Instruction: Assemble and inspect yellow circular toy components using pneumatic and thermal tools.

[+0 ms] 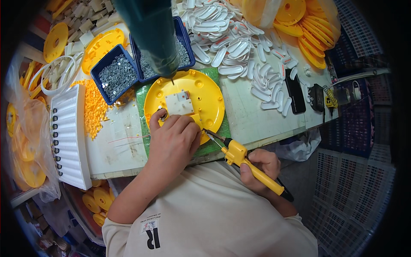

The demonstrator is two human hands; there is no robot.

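Note:
My right hand (262,168) is wrapped round a yellow soldering gun (261,177). Its thin metal tip points left and meets the near right part of a round yellow plastic disc (209,98). Over the disc's near edge lies my left hand (173,137), fingers bent and bunched, close to the iron's tip. Whatever its thumb and fingertips pinch is hidden or too small to name. A white plastic box (179,103) with small screws sits in the disc. Beside my left hand's outermost finger is a small round metal part (163,114). The disc rests on a green mat (215,146).
A dark green tool column (150,34) hangs over the disc. Blue bins (105,68) of small metal parts stand behind. White plastic pieces (239,47) pile at back right, near a black phone (295,92). A white ribbed tray (68,137) and orange bits (92,107) lie left.

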